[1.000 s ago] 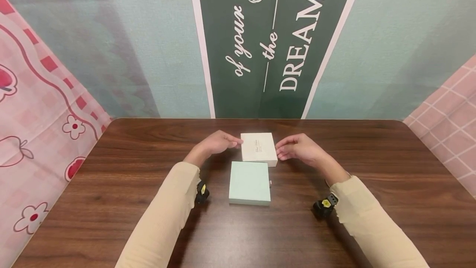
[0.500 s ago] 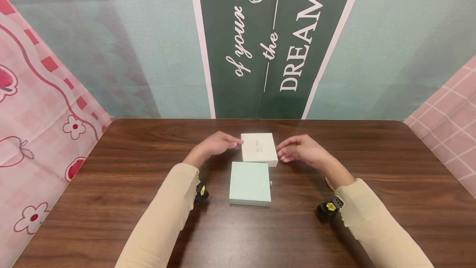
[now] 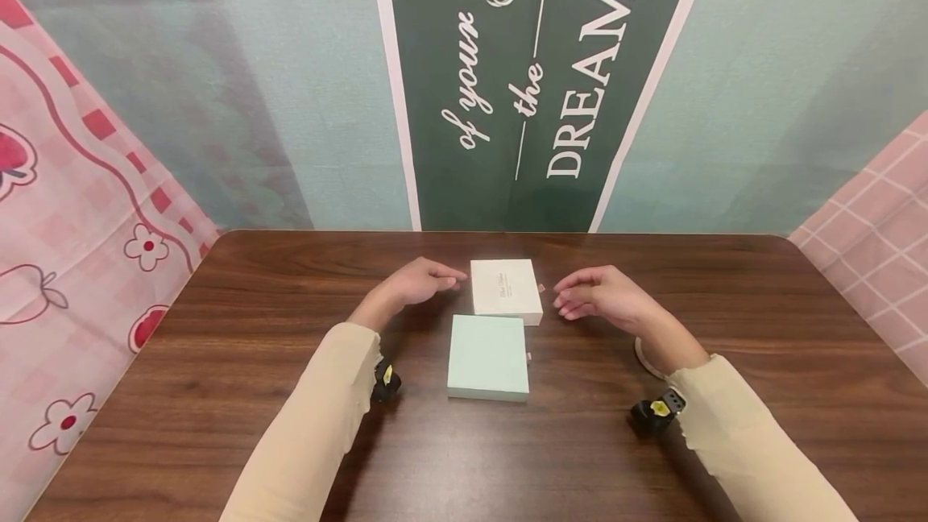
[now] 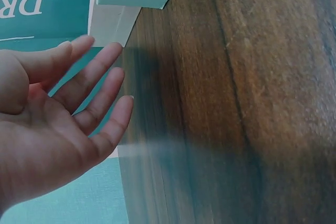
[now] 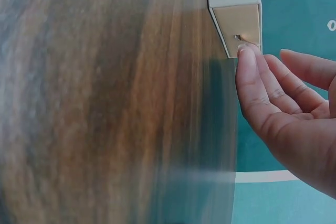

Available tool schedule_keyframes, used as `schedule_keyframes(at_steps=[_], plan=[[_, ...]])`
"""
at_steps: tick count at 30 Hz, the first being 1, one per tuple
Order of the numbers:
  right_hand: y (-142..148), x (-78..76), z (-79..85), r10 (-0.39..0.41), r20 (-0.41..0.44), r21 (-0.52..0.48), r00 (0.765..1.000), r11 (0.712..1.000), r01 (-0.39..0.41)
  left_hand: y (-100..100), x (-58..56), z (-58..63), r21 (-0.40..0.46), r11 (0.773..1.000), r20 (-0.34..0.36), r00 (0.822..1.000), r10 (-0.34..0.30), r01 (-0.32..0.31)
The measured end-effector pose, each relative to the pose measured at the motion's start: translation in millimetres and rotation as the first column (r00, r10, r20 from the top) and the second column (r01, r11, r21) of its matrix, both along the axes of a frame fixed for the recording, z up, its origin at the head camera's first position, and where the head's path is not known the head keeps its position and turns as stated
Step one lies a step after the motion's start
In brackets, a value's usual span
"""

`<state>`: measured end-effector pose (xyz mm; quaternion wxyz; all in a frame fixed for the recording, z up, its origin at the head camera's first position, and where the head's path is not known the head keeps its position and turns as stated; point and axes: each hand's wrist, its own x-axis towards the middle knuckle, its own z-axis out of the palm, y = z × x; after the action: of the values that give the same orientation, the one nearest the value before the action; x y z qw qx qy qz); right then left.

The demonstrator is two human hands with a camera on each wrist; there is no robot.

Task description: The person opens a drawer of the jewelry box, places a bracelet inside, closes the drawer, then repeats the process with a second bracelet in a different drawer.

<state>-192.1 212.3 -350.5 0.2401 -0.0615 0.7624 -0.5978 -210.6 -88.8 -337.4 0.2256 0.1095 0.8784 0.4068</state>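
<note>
A white box [image 3: 505, 288] with small print on its lid lies flat towards the back of the table. A pale mint-green box [image 3: 488, 355] lies flat just in front of it, with a small tab on its right side. Left of the white box is my left hand [image 3: 416, 280], its fingers relaxed and a narrow gap away from it; its palm shows in the left wrist view. On the other side, my right hand [image 3: 602, 294] hovers apart from the white box, fingers loosely bent and holding nothing. A small ribbon tab [image 3: 541, 287] sticks out of that box's right side.
Both boxes lie on a dark wood-grain table [image 3: 254, 288]. A printed cloth [image 3: 507, 103] hangs behind its back edge, with pink patterned cloth [image 3: 87, 224] at the left. A pale curved rim [image 3: 645, 359] shows partly hidden beneath my right wrist.
Both hands have drawn away from the white box, the left one to the left and the right one to the right. Its tab now shows. The boxes have stayed in place.
</note>
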Motion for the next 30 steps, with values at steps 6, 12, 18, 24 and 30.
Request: schedule_keyframes(at_steps=[6, 12, 18, 24, 30], plan=[[5.3, 2.0, 0.5, 0.011, -0.011, -0.008, 1.0, 1.0, -0.011, -4.0, 3.3, 3.2, 0.036, 0.999, 0.052, 0.999, 0.016, -0.018], [8.8, 4.2, -0.2, 0.012, -0.013, -0.014, 1.0, 1.0, -0.012, -5.9, 10.6, 5.2, 0.056, 0.995, 0.125, 0.99, 0.07, -0.078], [12.5, 7.0, -2.2, 0.01, -0.012, -0.012, 1.0, 1.0, -0.01, -7.4, 19.8, 3.7, 0.072, 0.99, 0.17, 0.979, 0.111, -0.125], [14.3, 8.4, -2.9, 0.006, -0.006, -0.02, 1.0, 1.0, -0.006, -9.6, 29.7, 3.0, 0.055, 0.994, 0.182, 0.979, 0.087, -0.099], [14.5, 10.5, -2.8, 0.009, -0.004, -0.02, 1.0, 1.0, -0.009, -8.5, 38.7, 3.1, 0.03, 0.998, 0.18, 0.982, 0.048, -0.055]])
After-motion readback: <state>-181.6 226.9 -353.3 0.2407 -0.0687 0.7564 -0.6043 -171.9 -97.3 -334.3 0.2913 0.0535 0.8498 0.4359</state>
